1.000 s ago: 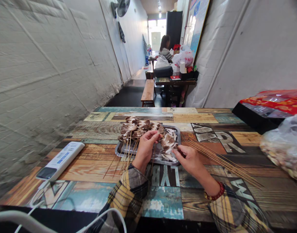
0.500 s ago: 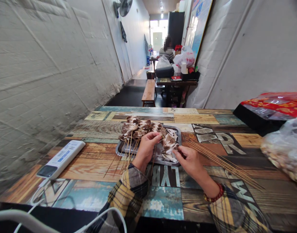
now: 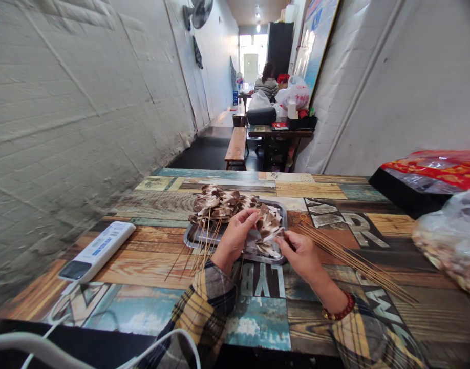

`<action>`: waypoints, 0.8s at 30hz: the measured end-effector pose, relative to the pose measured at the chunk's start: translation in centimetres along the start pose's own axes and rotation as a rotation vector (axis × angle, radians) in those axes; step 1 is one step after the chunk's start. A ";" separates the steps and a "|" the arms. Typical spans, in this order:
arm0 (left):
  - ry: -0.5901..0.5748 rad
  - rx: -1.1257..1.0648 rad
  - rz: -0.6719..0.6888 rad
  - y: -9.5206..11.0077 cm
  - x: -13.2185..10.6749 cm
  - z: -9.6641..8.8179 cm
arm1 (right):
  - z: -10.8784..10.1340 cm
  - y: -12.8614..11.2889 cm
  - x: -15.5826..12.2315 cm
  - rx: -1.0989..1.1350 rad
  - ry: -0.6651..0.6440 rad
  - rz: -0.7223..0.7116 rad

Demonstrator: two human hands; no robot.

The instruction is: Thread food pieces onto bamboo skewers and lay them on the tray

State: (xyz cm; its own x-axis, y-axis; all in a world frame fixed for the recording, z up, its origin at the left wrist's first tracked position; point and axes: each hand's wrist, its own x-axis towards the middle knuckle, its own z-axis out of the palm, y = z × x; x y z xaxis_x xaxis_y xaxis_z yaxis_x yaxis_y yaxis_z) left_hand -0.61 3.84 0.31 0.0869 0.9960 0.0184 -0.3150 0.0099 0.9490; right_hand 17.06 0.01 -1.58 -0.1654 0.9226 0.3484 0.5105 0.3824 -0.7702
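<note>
Two bare hands are working over a shallow rectangular steel tray (image 3: 191, 237), which is sitting near the middle of a patchwork-printed wooden table (image 3: 150, 266). The left hand (image 3: 235, 237) is curling closed around a thin bamboo skewer (image 3: 242, 258), its fingertips pinching together at the stick's upper end, just above the tray. The right hand (image 3: 301, 250) is hovering at the tray's near right corner, thumb and forefinger pinching a pale cut mushroom slice (image 3: 280, 234) at the edge of the loose heap of slices (image 3: 268, 225) in the tray's right half. Finished mushroom skewers (image 3: 217, 202) are lying piled across the tray's far left side, their sticks fanning toward the person. Bare bamboo sticks (image 3: 354, 261) are lying on the table just right of the right hand. A long white power strip (image 3: 99, 250) is lying well off to the left, and a clear plastic bag (image 3: 450, 241) is sitting at the far right.
</note>
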 end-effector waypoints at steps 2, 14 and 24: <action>0.013 0.018 0.020 -0.1 0.0 0.1 | 0.0 0.0 0.0 -0.003 -0.003 -0.008; 0.031 0.096 0.029 0.0 -0.1 0.1 | 0.0 -0.2 -0.2 -0.023 -0.021 -0.026; 0.034 0.084 -0.010 -0.2 0.0 0.5 | 0.3 0.1 -0.2 -0.010 -0.026 -0.005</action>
State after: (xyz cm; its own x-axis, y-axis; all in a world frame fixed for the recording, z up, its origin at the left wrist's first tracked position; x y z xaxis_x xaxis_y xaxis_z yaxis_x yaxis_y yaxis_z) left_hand -0.05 3.74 0.33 0.0567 0.9984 -0.0008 -0.2342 0.0141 0.9721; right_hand 16.89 -0.09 -1.94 -0.1904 0.9216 0.3383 0.5177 0.3870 -0.7630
